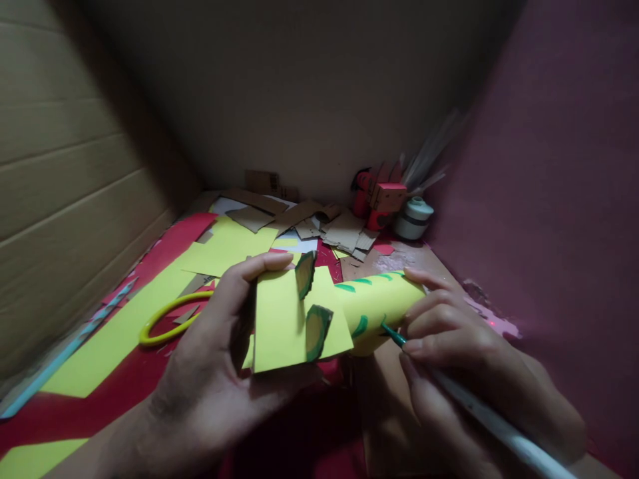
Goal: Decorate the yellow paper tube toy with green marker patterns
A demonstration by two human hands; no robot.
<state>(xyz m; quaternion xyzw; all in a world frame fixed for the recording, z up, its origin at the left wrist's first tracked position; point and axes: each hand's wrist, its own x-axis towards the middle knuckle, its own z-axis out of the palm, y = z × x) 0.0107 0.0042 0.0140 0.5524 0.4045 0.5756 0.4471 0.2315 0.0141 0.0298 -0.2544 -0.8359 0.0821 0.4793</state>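
My left hand (214, 359) is closed around a yellow paper piece (287, 319) that has two small green-edged cardboard flaps sticking up from it. The paper's right part curls into a roll (379, 306) marked with green strokes. My right hand (449, 332) grips a white pen with a green tip (394, 334); the tip touches the underside of the roll. Both hands hover low over the work surface.
Yellow paper sheets (219, 249) lie on a red sheet (100, 399), with yellow-handled scissors (164, 319) to the left. Cardboard scraps (319, 226) pile at the back beside a red cardboard figure (382, 196) and a white jar (413, 218). Cardboard wall left, maroon wall right.
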